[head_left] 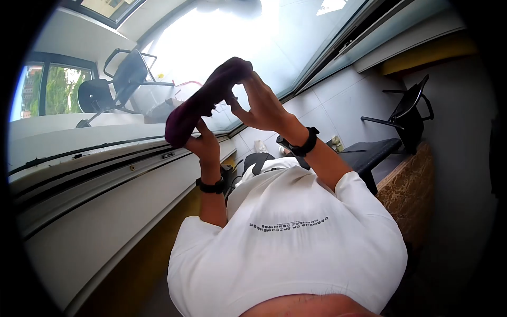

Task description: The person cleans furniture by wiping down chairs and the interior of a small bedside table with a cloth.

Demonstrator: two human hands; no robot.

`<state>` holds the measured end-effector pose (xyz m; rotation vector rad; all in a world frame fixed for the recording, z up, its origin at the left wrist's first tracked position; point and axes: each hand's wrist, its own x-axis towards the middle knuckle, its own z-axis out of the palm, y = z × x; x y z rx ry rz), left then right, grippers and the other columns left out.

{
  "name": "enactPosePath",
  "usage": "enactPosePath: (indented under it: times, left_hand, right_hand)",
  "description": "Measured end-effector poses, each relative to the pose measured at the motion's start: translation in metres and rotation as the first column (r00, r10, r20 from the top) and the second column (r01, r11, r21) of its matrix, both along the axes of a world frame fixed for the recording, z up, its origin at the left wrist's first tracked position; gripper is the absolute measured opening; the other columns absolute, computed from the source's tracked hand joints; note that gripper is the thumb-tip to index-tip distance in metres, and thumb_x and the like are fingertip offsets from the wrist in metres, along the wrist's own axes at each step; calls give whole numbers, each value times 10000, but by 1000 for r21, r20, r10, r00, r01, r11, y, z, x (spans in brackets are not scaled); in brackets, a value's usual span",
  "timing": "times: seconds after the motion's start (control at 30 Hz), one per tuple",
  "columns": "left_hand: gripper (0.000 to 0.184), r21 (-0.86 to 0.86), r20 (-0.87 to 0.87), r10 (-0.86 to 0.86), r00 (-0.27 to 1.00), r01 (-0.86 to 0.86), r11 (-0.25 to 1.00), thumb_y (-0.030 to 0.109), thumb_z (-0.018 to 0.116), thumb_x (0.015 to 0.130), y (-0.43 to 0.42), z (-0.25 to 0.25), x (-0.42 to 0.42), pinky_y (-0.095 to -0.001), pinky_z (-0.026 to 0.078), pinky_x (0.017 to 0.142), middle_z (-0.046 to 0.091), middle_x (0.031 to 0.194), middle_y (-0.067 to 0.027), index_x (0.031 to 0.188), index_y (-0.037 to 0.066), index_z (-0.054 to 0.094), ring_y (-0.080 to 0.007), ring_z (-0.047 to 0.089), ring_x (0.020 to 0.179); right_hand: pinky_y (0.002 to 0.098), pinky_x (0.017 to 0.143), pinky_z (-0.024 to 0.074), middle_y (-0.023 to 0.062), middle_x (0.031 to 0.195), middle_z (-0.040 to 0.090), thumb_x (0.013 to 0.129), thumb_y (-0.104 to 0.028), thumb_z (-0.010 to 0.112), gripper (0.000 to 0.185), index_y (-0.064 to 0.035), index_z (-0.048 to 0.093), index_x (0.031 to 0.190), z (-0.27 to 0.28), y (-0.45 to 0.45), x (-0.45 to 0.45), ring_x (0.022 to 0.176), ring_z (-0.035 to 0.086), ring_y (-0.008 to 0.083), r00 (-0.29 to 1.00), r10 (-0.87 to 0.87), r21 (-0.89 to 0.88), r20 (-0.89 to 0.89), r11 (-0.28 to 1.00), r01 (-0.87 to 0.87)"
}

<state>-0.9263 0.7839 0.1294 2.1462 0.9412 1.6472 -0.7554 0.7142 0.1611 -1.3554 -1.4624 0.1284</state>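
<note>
A dark purple cloth (203, 105), folded or bunched into a long strip, is stretched slantwise between my two hands in front of the bright glass. My left hand (205, 144) grips its lower left end, with the thumb showing and the other fingers hidden behind the fabric. Higher up, my right hand (257, 105) holds the upper right end, its fingers partly covered. Whether the cloth touches the glass panel (285, 45) cannot be made out. A black band circles each wrist.
A window sill with a sliding track (121, 164) runs along my left. Beyond the glass stand black chairs (132, 71). To my right are another black chair (409, 113), a black bench-like surface (369, 153) and a brown patterned panel (406, 195). White tiles (338, 100) cover the floor.
</note>
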Motion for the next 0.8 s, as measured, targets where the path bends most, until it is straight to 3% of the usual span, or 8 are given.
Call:
enactPosePath:
  times: [0.07, 0.13, 0.17, 0.2, 0.43, 0.6, 0.7, 0.8]
  left_hand:
    - [372, -27, 87, -17, 996, 20, 999, 35, 610, 944, 3, 21, -1, -378, 466, 957, 580, 1192, -174, 1256, -94, 453, -247, 583, 1076]
    - [367, -52, 144, 57, 988, -49, 997, 71, 625, 941, 27, 34, 6, -400, 472, 954, 583, 1169, -213, 1201, -139, 473, -278, 595, 1040]
    - [374, -42, 52, 98, 994, -95, 995, 135, 628, 946, 30, 40, 18, -422, 481, 922, 588, 1132, -227, 1151, -148, 496, -303, 597, 995]
    - [402, -23, -39, 139, 990, -140, 990, 199, 631, 951, 31, 48, 33, -443, 489, 889, 594, 1094, -241, 1101, -156, 518, -329, 600, 950]
    - [287, -138, -250, -402, 881, 379, 915, 195, 646, 929, -17, -75, 141, -367, 500, 840, 637, 1017, -143, 1047, -63, 602, -263, 615, 899]
    - [290, -415, -326, -911, 254, 827, 379, 178, 669, 879, -128, -67, 204, -388, 487, 855, 615, 1048, -136, 1072, -25, 594, -290, 595, 947]
    - [307, -439, -310, -945, -109, 897, 40, 168, 682, 848, -184, -54, 277, -401, 479, 864, 602, 1067, -132, 1087, -2, 590, -306, 582, 976]
    - [334, -415, -298, -896, -330, 890, -189, 157, 696, 818, -243, -62, 358, -414, 471, 874, 589, 1086, -128, 1103, 21, 585, -322, 570, 1004]
  right_hand:
    - [409, 753, 543, 204, 1110, 527, 802, -75, 671, 530, 50, 430, 1257, 8, 12, 11, 942, 584, 354, 996, -72, 190, 48, 980, 62]
    - [390, 742, 544, 193, 1087, 531, 824, -102, 654, 449, 44, 490, 1216, 8, 8, 17, 939, 590, 329, 979, -127, 88, 159, 990, 114]
    - [404, 754, 554, 217, 1101, 514, 842, -105, 670, 450, 61, 486, 1217, 10, -3, 16, 917, 598, 340, 987, -80, -63, 140, 994, 90]
    - [385, 729, 559, 192, 1056, 541, 825, -76, 677, 445, 65, 516, 1215, 3, -8, 18, 896, 608, 314, 984, -127, 55, 126, 991, 121]
    - [284, 578, 557, 15, 775, 617, 708, 16, 728, 418, -45, 686, 1119, 37, -141, 67, 697, 649, 169, 920, -380, 267, 100, 901, 343]
    - [281, 527, 501, 23, 692, 584, 692, 19, 723, 421, -39, 689, 1108, 43, -240, 84, 612, 617, 171, 846, -533, 102, -17, 841, 532]
    - [278, 527, 485, 49, 668, 613, 717, 36, 696, 322, -26, 711, 1032, 30, -290, 91, 577, 607, 170, 726, -663, 39, -182, 733, 679]
    - [259, 581, 503, 75, 708, 658, 770, 33, 671, 205, -7, 722, 964, 14, -334, 106, 615, 631, 137, 421, -822, -96, -385, 489, 867]
